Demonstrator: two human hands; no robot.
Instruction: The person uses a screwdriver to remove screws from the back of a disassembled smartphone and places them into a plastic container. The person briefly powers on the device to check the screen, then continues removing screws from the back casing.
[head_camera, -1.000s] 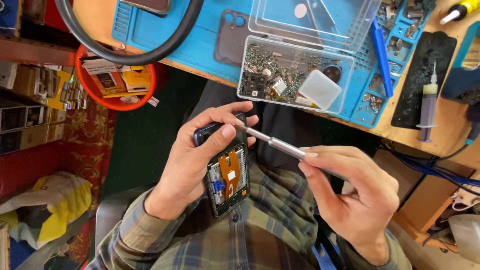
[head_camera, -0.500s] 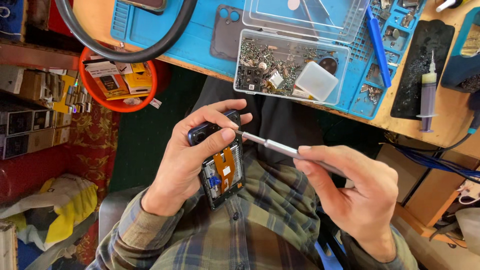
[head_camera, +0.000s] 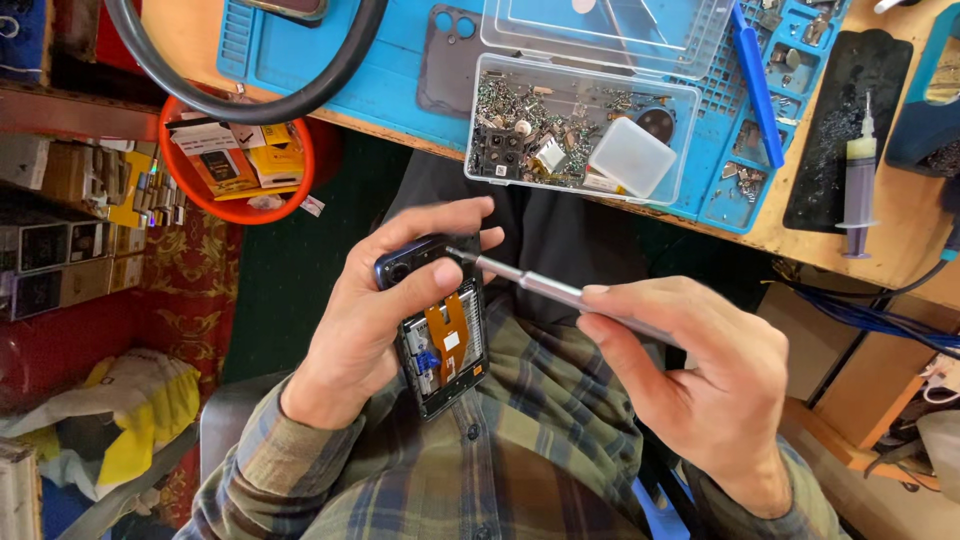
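- left hand (head_camera: 385, 310) is gripping the opened phone (head_camera: 440, 335) over the lap, fingers wrapped round it.
- screwdriver (head_camera: 560, 292) tip is now sitting at the phone's top corner, closer than a second ago.
- right hand (head_camera: 700, 375) is pinching the screwdriver, below the parts box (head_camera: 575, 135).

I take the clear plastic parts box (head_camera: 580, 130) as my landmark; it sits on a blue work mat (head_camera: 350, 60) and is full of small screws and metal pieces, with a white square lid (head_camera: 632, 157) lying inside it. Just left of the box I see a dark phone back cover (head_camera: 448, 50). To its right are a blue pry tool (head_camera: 757, 85) and, further right, a syringe (head_camera: 860, 180). Far left of the box, lower, I see an orange bowl (head_camera: 235, 175) with small cartons.
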